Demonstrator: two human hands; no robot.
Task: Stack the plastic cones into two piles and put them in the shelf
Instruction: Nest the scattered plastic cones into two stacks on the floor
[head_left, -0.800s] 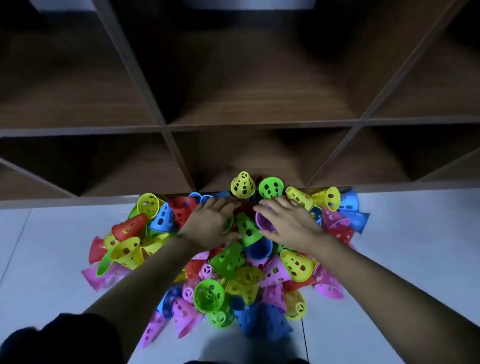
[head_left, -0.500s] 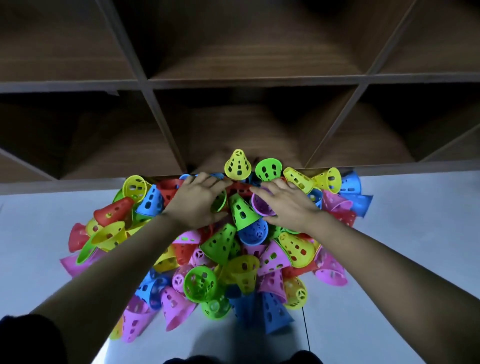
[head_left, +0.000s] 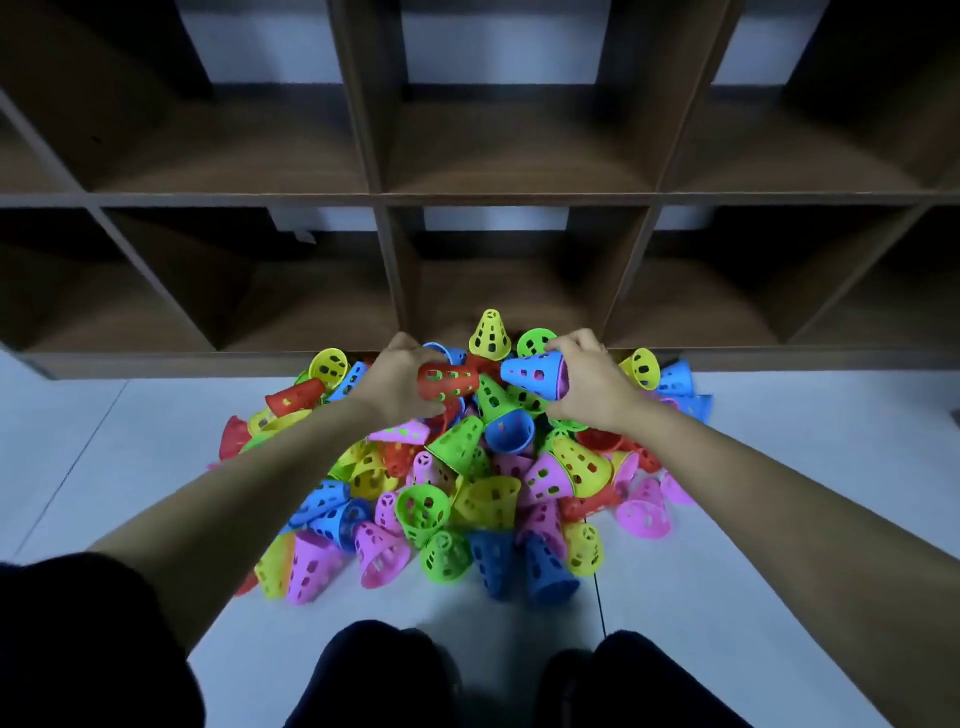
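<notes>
A heap of perforated plastic cones (head_left: 483, 499) in yellow, green, blue, red and pink lies on the pale floor in front of a dark wooden shelf (head_left: 519, 200). My left hand (head_left: 397, 382) grips a red cone (head_left: 448, 381) lying sideways, its tip pointing right. My right hand (head_left: 589, 382) grips a blue cone (head_left: 532, 373) with a purple one nested inside it, tip pointing left toward the red one. Both held cones hover just above the back of the heap. A yellow cone (head_left: 490, 335) stands upright behind them.
The shelf's open compartments (head_left: 511, 291) rise directly behind the heap; the lowest middle one is nearest my hands. Pale floor (head_left: 779, 493) stretches to the left and right. My dark-clothed knees (head_left: 519, 675) are at the bottom edge.
Both hands, earlier pressed into the heap, have lifted out holding cones: the left a red one, the right a blue one. The view has tilted up, showing more shelf.
</notes>
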